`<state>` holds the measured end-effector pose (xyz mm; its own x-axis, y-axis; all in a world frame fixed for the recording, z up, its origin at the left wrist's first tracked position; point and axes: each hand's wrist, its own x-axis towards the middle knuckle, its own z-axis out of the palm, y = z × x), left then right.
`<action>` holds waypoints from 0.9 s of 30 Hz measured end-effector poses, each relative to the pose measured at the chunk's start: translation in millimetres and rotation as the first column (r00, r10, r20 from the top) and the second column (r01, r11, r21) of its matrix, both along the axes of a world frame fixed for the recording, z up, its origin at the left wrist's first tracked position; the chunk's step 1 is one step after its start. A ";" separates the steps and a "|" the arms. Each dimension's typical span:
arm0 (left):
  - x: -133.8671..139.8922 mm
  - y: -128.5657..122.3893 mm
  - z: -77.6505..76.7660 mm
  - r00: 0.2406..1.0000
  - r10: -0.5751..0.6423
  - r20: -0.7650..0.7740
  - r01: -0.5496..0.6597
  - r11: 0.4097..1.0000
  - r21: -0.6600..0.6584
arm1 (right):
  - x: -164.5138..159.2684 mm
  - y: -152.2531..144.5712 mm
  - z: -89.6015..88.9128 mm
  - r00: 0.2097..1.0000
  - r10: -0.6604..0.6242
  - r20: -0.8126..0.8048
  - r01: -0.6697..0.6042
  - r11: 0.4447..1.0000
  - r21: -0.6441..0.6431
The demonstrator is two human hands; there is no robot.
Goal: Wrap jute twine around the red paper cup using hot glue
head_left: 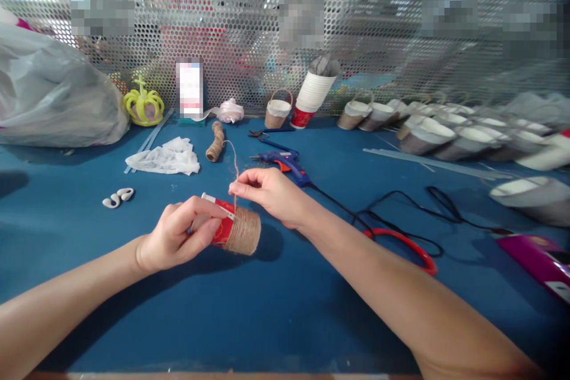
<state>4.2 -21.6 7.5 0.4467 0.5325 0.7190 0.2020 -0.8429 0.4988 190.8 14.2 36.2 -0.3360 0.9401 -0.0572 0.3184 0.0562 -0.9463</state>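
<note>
My left hand [187, 231] grips a red paper cup [226, 227] tilted on its side above the blue table. Jute twine [244, 231] is wound in tight rows around the half of the cup toward its base. A small white strip [230, 214] lies along the cup by my left fingertips. My right hand [260, 190] pinches the loose strand of twine just above the cup. That strand runs back to a bundle of twine [216, 141] on the table. Behind my right hand lies a blue glue gun [282, 160], its nozzle pointing left.
Pliers [267, 132], crumpled white fabric [164, 157] and a yellow crown-shaped piece [143, 105] lie beyond my hands. A cup stack [315, 95] and several twine-covered baskets [427, 133] line the mesh partition. Black cable [401, 196] and a red ring [416, 249] lie right.
</note>
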 end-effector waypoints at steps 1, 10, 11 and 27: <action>0.2 -0.1 0.4 1.000 0.003 0.000 -0.003 1.000 0.008 | -0.4 -0.6 0.1 1.000 0.003 -0.004 -0.003 1.000 -0.007; 0.2 -2.2 3.5 0.999 0.042 -0.028 -0.039 0.996 0.080 | -1.8 -3.5 0.5 0.999 0.034 0.013 -0.033 0.997 -0.067; -0.1 -2.4 3.6 0.999 0.042 -0.033 -0.039 0.996 0.086 | -1.7 -3.6 0.2 0.999 0.041 0.016 -0.040 0.997 -0.072; -0.8 6.9 -8.1 0.952 0.290 0.103 -0.246 0.919 -0.308 | 0.8 3.4 -0.6 0.995 -0.065 -0.075 0.049 0.981 -0.190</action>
<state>3.3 -14.7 -0.6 0.1617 0.8114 0.5617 0.3080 -0.5822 0.7524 191.6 17.6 35.6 -0.2929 0.9330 -0.2092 0.2386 -0.1406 -0.9609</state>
